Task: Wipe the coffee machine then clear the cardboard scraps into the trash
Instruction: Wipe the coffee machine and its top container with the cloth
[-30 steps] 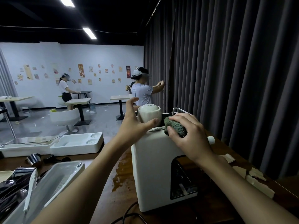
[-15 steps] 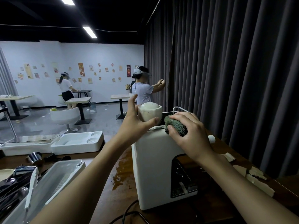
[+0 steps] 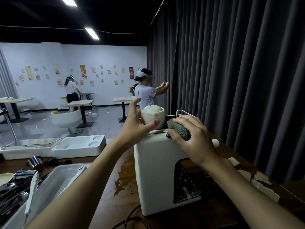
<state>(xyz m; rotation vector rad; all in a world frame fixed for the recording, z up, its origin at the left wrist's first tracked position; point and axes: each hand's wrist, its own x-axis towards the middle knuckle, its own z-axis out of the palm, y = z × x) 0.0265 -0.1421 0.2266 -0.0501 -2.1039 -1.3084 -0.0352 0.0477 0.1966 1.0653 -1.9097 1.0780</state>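
We stand at a wooden table (image 3: 115, 205) bearing a white coffee machine (image 3: 153, 172). Our right hand (image 3: 194, 139) clenches a green scouring pad (image 3: 179, 129), pressed on the machine's top edge just right of its white dome (image 3: 152, 115). Our left hand (image 3: 135, 128) braces that dome, thumb across its front, fingers straight and not closed. A hard push could, we judge, slide the machine towards the brown spill (image 3: 123, 177) at its left. Cardboard scraps (image 3: 262, 184) lie near right, well apart from both hands.

Coffee machine (image 3: 153, 171): cream-white body, black front panel. Scouring pad (image 3: 179, 129): dark green, mottled. Cardboard scraps (image 3: 262, 182): pale beige. Bench (image 3: 118, 209): dark brown, with a lighter brown wet patch. Curtain (image 3: 239, 80): dark grey. Far trays (image 3: 79, 147): white.
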